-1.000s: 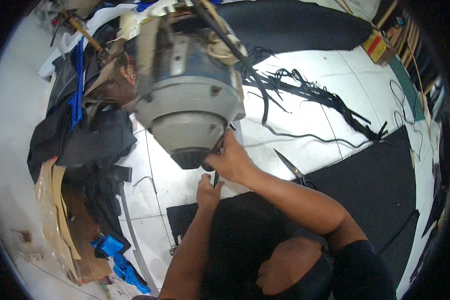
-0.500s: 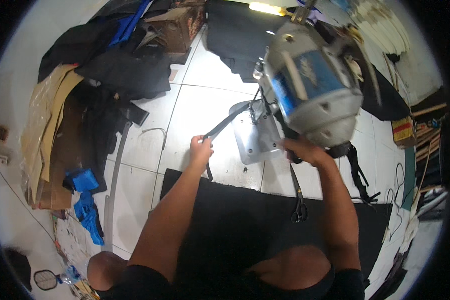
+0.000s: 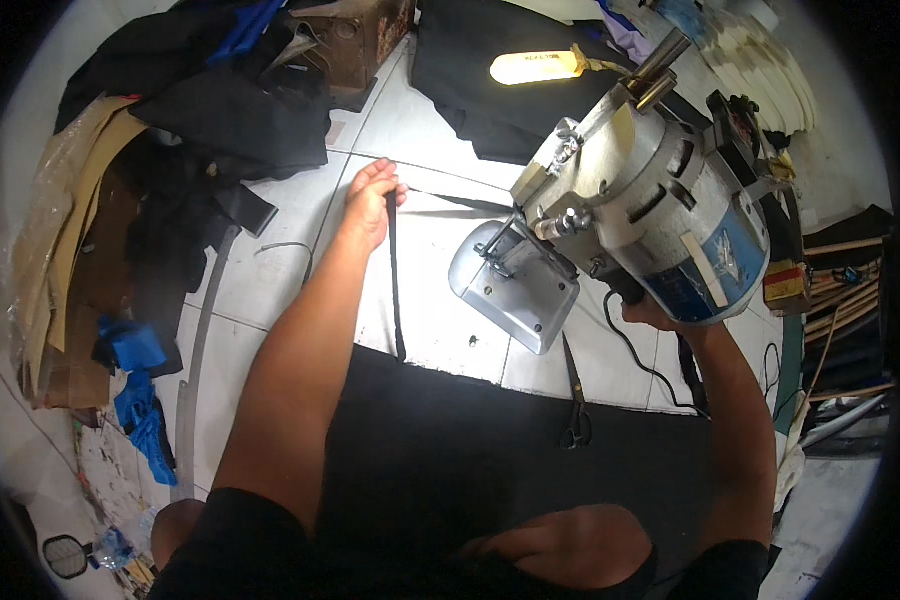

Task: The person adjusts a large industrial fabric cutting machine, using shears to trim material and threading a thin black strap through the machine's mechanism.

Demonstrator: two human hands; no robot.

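My left hand (image 3: pixel 370 205) pinches a narrow black fabric strip (image 3: pixel 396 290). One end of the strip hangs toward me, and another length runs right to the cloth cutting machine (image 3: pixel 695 190). Low on the machine's right side, my right hand (image 3: pixel 660 314) is closed around its dark handle, with the fingers partly hidden behind the motor housing. The machine leans to the right above its flat metal base plate (image 3: pixel 520 290). Whether the plate touches the floor I cannot tell. Black-handled scissors (image 3: pixel 576 425) lie between the plate and me, partly over a large black cloth (image 3: pixel 450 430).
Black fabric (image 3: pixel 240 120) and cardboard (image 3: pixel 105 240) are piled at the left, beside a long metal ruler (image 3: pixel 208 310). A lit yellowish lamp (image 3: pixel 535 68) lies on dark cloth at the back. The machine's black cord (image 3: pixel 635 365) curves across white tiles at the right.
My left hand has moved away from me and slightly left with the strip. The machine has swung right and tilted in my right hand, its base plate turning. The lamp now shows fully.
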